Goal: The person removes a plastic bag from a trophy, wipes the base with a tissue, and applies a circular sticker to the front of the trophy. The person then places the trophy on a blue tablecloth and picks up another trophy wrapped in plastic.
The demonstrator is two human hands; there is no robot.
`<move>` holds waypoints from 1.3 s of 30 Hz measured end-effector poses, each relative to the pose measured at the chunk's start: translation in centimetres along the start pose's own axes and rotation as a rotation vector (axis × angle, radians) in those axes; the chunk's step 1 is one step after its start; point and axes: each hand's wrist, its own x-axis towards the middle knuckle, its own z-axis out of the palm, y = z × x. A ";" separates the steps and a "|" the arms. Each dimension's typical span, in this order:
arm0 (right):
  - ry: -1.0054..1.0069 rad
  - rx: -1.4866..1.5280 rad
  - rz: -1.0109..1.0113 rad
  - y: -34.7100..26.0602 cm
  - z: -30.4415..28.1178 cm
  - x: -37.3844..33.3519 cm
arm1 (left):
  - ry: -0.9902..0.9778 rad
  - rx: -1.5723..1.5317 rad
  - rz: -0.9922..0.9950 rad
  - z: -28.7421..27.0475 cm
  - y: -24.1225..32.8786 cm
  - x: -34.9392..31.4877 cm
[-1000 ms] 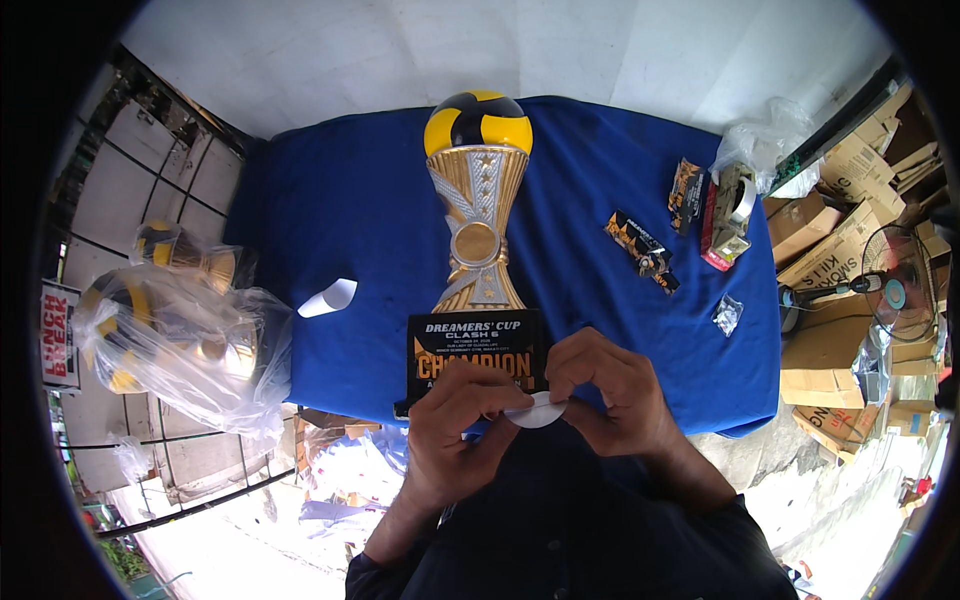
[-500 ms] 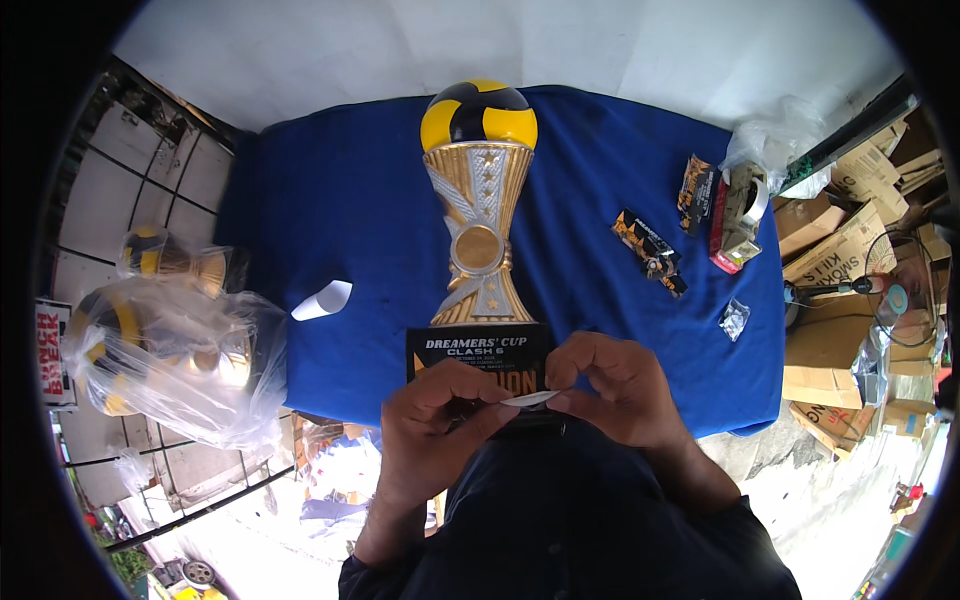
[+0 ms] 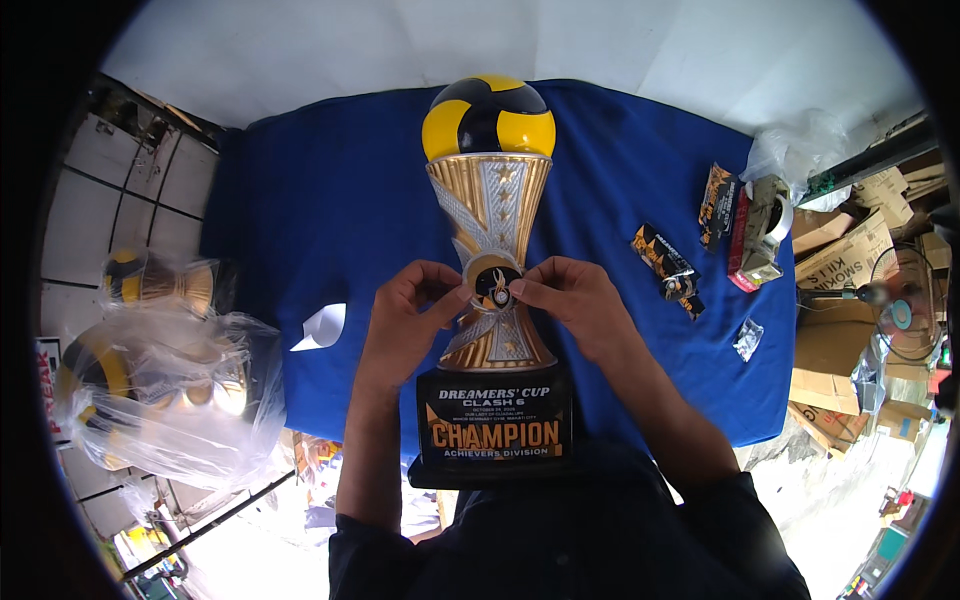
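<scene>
A gold and silver trophy (image 3: 500, 345) lies face up on a blue cloth (image 3: 330, 200). Its top is a yellow and black volleyball shape (image 3: 490, 115), and its black base (image 3: 495, 425) points toward me. Over the round gold-rimmed disc at the trophy's waist is a round black sticker (image 3: 490, 283) with a gold and white emblem. My left hand (image 3: 405, 315) pinches the sticker's left edge between thumb and finger. From the other side, the thumb and forefinger of my right hand (image 3: 575, 305) pinch the right edge. How far the sticker touches the disc is hard to tell.
To the left, plastic-wrapped trophies (image 3: 170, 390) sit beside the cloth, and a curled white paper (image 3: 322, 327) lies on it. On the right are printed dark cutouts (image 3: 662, 262), a tape roll (image 3: 776, 225), a small clear packet (image 3: 747, 340) and cardboard boxes (image 3: 840, 350).
Both hands have moved away from me, from above the base to the trophy's waist, carrying the sticker. Its printed face now shows, and the base is uncovered.
</scene>
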 end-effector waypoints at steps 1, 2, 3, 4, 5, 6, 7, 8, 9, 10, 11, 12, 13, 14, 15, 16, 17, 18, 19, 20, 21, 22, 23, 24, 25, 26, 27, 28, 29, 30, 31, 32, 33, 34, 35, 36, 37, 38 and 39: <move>0.021 -0.036 -0.026 0.5 0.0 0.1 | -0.010 -0.045 0.042 0.0 -0.7 0.2; 0.044 -0.074 -0.045 0.7 0.0 0.2 | -0.013 -0.076 0.039 0.0 -1.1 0.4; 0.068 -0.111 -0.064 0.8 0.1 0.2 | -0.017 -0.121 0.051 0.0 -1.4 0.6; 0.079 -0.160 -0.057 0.7 0.2 0.2 | -0.012 -0.091 0.037 0.0 -1.5 0.8; 0.089 -0.210 -0.050 0.5 0.3 0.2 | -0.008 -0.077 0.039 0.0 -1.4 0.9; 0.090 -0.252 -0.066 0.4 0.4 0.2 | -0.010 -0.071 0.056 0.1 -1.3 1.1; 0.101 -0.264 -0.073 0.3 0.6 0.2 | -0.006 -0.062 0.043 0.2 -1.2 1.2; 0.102 -0.267 -0.101 0.3 0.8 0.2 | -0.008 -0.063 0.043 0.2 -1.1 1.2; 0.102 -0.271 -0.128 0.4 0.9 0.2 | -0.001 -0.055 0.024 0.3 -1.1 1.3; 0.101 -0.237 -0.120 0.6 0.9 0.3 | 0.000 -0.072 0.039 0.4 -1.2 1.2; 0.098 -0.202 -0.114 0.8 1.0 0.4 | 0.011 -0.077 0.037 0.5 -1.2 1.1; 0.095 -0.167 -0.110 1.0 0.9 0.6 | 0.021 -0.087 0.039 0.7 -1.3 1.0; 0.083 -0.144 -0.106 1.1 0.8 0.7 | 0.025 -0.097 0.067 0.8 -1.4 1.0; 0.072 -0.122 -0.103 1.1 0.7 0.8 | 0.026 -0.112 0.096 1.0 -1.5 0.9; 0.066 -0.102 -0.094 1.0 0.7 0.9 | 0.026 -0.127 0.124 1.1 -1.5 0.9; 0.064 -0.134 -0.099 0.9 0.7 0.9 | 0.035 -0.091 0.175 1.3 -1.5 0.7; 0.067 -0.172 -0.102 0.7 0.7 0.8 | 0.042 -0.056 0.227 1.4 -1.5 0.6; 0.086 -0.211 -0.097 0.4 0.8 0.7 | 0.042 -0.024 0.257 1.5 -1.4 0.5; 0.093 -0.241 -0.113 0.2 1.0 0.5 | 0.057 0.040 0.336 1.5 -1.3 0.4; 0.115 -0.271 -0.120 0.0 1.2 0.2 | 0.065 0.102 0.391 1.4 -1.2 0.3; 0.135 -0.302 -0.126 -0.2 1.5 -0.1 | 0.071 0.150 0.440 1.3 -1.2 0.2; 0.143 -0.309 -0.135 -0.3 1.7 -0.2 | 0.056 0.179 0.444 1.2 -1.1 0.2; 0.150 -0.316 -0.143 -0.5 1.9 -0.3 | 0.039 0.194 0.443 1.1 -1.0 0.3; 0.158 -0.324 -0.152 -0.6 2.1 -0.4 | 0.022 0.209 0.441 1.0 -1.0 0.3; 0.157 -0.356 -0.161 -0.7 2.1 -0.4 | 0.017 0.213 0.436 1.0 -1.0 0.4; 0.157 -0.387 -0.170 -0.9 2.1 -0.5 | 0.011 0.217 0.431 0.9 -0.9 0.4; 0.161 -0.413 -0.193 -0.9 2.2 -0.5 | 0.005 0.220 0.427 1.0 -0.9 0.4; 0.164 -0.481 -0.302 -1.0 2.3 -0.4 | 0.017 0.211 0.422 1.0 -0.9 0.5; 0.169 -0.543 -0.425 -1.0 2.4 -0.4 | 0.030 0.201 0.417 1.1 -0.9 0.5; 0.166 -0.603 -0.545 -1.0 2.5 -0.4 | 0.037 0.185 0.401 1.2 -0.9 0.5; 0.173 -0.664 -0.595 -1.0 2.5 -0.4 | 0.043 0.187 0.407 1.3 -0.9 0.5; 0.173 -0.724 -0.639 -1.0 2.6 -0.4 | 0.042 0.181 0.402 1.3 -1.0 0.5; 0.176 -0.785 -0.686 -1.0 2.6 -0.5 | 0.043 0.166 0.378 1.3 -1.0 0.5; 0.173 -0.767 -0.665 -1.0 2.6 -0.5 | 0.040 0.169 0.393 1.3 -1.0 0.5; 0.173 -0.749 -0.649 -1.0 2.6 -0.6 | 0.038 0.162 0.391 1.3 -1.1 0.6; 0.173 -0.732 -0.631 -1.0 2.6 -0.6 | 0.031 0.151 0.380 1.3 -1.1 0.6; 0.165 -0.720 -0.620 -1.1 2.5 -0.6 | 0.028 0.168 0.401 1.3 -1.2 0.6; 0.155 -0.708 -0.609 -1.2 2.4 -0.6 | 0.020 0.181 0.414 1.2 -1.2 0.7; 0.146 -0.696 -0.598 -1.2 2.3 -0.6 | 0.010 0.181 0.417 1.2 -1.2 0.7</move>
